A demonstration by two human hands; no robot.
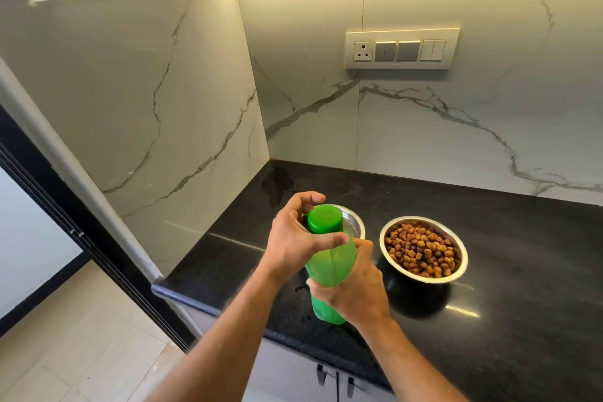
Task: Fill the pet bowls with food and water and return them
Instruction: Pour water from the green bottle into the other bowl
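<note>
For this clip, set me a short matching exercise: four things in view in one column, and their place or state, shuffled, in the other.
Things:
1. green bottle
2. right-hand bowl
3. left-hand bowl
4. switch panel

Places or states:
A. on the marble wall
B. full of brown kibble
C. partly hidden behind the bottle cap
D. held in both hands, left hand at the cap, right hand round the body

Pairs: 1-D, 2-B, 3-C, 4-A

**Colours and Patterns at the Counter**

A bright green bottle [329, 266] with a matching green cap [325, 218] was seen. Brown and tan kibble [422, 250] was held in a silvery steel bowl [388, 250]. The counter [505, 271] was speckled black, and the wall [424, 127] was white marble veined with grey.
</note>
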